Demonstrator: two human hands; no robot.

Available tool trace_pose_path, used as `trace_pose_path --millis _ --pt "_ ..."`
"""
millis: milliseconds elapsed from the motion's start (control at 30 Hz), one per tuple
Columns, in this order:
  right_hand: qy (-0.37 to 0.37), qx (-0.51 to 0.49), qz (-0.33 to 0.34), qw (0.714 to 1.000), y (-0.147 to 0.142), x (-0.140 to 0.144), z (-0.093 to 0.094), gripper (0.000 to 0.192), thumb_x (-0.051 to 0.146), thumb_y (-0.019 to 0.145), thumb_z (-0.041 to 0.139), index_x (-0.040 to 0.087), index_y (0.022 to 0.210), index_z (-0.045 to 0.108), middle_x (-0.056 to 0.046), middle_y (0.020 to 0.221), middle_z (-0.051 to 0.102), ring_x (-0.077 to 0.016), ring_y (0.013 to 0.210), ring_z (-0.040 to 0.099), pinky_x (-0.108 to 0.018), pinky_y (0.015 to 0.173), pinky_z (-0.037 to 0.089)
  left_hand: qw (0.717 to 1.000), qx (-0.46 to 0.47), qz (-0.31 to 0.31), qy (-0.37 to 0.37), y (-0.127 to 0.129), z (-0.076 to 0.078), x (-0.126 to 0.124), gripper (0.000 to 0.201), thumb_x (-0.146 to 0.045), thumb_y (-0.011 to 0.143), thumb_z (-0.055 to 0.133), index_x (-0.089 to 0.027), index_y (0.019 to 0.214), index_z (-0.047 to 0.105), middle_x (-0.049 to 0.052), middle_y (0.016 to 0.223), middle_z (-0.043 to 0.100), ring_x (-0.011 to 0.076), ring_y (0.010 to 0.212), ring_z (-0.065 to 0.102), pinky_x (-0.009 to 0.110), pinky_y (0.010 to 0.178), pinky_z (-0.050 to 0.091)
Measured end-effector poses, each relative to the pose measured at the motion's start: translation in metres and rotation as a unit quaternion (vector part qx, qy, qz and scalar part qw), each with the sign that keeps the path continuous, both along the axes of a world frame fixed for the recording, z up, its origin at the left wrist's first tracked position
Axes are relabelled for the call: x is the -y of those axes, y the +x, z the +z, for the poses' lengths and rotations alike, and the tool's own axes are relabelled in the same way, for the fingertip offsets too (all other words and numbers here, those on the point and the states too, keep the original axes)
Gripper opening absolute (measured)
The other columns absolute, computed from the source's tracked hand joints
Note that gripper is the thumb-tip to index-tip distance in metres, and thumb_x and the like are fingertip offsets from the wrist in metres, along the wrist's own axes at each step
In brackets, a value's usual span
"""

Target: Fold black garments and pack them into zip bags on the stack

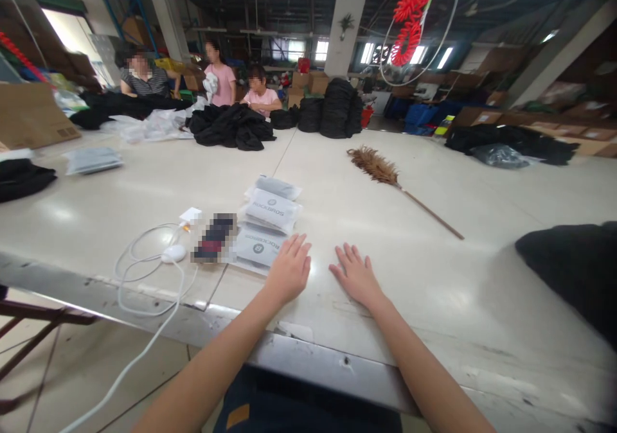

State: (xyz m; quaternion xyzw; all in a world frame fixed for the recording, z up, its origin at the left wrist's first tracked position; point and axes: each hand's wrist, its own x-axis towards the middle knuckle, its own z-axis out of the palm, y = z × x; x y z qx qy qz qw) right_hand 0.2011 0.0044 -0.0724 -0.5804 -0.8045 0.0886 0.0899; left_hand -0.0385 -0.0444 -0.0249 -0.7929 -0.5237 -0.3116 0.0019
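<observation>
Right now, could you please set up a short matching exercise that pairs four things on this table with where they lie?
Things:
1. feather duster
2. white cable
3. packaged pouches
4. left hand

Places:
A. coiled near the table's front edge, left side
B. flat on the table beside the right hand
C. stacked just beyond the left hand
D. out in the middle, handle pointing right

Pairs: 1-D, 2-A, 3-C, 4-B

Both hands flat, palms down

Left hand [289, 267] and right hand [357, 275] lie side by side, near but apart, fingers straight and slightly spread, holding nothing. Both bare forearms reach forward from the lower edge, converging toward the hands.
</observation>
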Motion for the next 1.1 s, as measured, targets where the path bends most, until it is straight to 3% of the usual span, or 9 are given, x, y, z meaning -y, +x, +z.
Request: trace_pose_path --millis 100,233,367,533,900,1000,1100 --pt "0.009 -0.001 -0.141 0.99 0.031 -0.016 -0.006 0.068 0.056 0.099 0.032 0.014 0.153 0.032 -0.022 0.161 0.02 -0.0382 0.149 0.015 -0.069 0.112 0.015 0.998 -0.027 -0.029 -0.049 0.055 -0.009 -0.017 0.049 -0.023 0.097 0.038 -0.015 0.144 0.042 0.015 0.159 0.03 0.0275 0.15 0.021 0.048 0.118 0.028" --pt "0.008 -0.007 -0.167 0.986 0.052 -0.024 -0.009 0.067 0.05 0.099 0.031 0.011 0.153 0.031 -0.022 0.16 0.022 -0.0367 0.149 0.016 -0.067 0.113 0.015 0.986 -0.069 0.04 -0.147 0.09 -0.036 -0.043 0.058 -0.041 0.096 0.043 -0.015 0.148 0.04 0.02 0.159 0.029 0.0366 0.149 0.02 0.06 0.117 0.02" --pt "-0.011 0.005 -0.173 0.985 0.049 -0.024 -0.008 0.067 0.05 0.099 0.03 0.012 0.154 0.028 -0.02 0.162 0.019 -0.0352 0.15 0.013 -0.066 0.114 0.013 0.983 -0.093 0.033 -0.152 0.084 -0.05 -0.051 0.055 -0.042 0.098 0.037 -0.018 0.147 0.043 0.016 0.159 0.031 0.0347 0.148 0.024 0.057 0.118 0.018" --pt "-0.026 0.015 -0.186 0.982 0.047 -0.025 -0.004 0.066 0.05 0.099 0.03 0.014 0.154 0.028 -0.017 0.163 0.018 -0.0332 0.15 0.013 -0.063 0.115 0.012 0.981 -0.106 0.034 -0.159 0.079 -0.046 -0.052 0.049 -0.03 0.098 0.033 -0.019 0.145 0.045 0.013 0.158 0.035 0.032 0.146 0.029 0.053 0.118 0.022" --pt "0.008 0.002 -0.202 0.979 0.046 -0.027 -0.009 0.061 0.048 0.098 0.035 0.016 0.15 0.036 -0.016 0.161 0.025 -0.0316 0.149 0.017 -0.063 0.114 0.014 0.993 -0.054 0.045 -0.099 0.084 -0.049 -0.056 0.04 -0.027 0.092 0.047 -0.017 0.13 0.055 0.018 0.148 0.045 0.0362 0.139 0.036 0.059 0.114 0.025" --pt "0.023 -0.058 -0.207 0.976 0.045 -0.025 -0.009 0.058 0.044 0.095 0.042 0.014 0.145 0.043 -0.019 0.159 0.028 -0.0342 0.148 0.018 -0.064 0.114 0.01 0.996 0.008 0.026 -0.084 0.085 -0.049 -0.058 0.039 -0.02 0.09 0.049 -0.016 0.128 0.056 0.019 0.143 0.05 0.0359 0.135 0.042 0.062 0.112 0.028" --pt "0.02 -0.248 -0.179 0.952 0.027 -0.031 0.001 0.045 0.042 0.088 0.053 0.017 0.124 0.062 -0.018 0.148 0.047 -0.0342 0.142 0.031 -0.059 0.114 0.016 0.989 0.141 -0.027 -0.021 0.083 -0.039 -0.059 0.043 -0.01 0.088 0.044 -0.016 0.13 0.052 0.017 0.135 0.055 0.028 0.129 0.049 0.053 0.11 0.038"
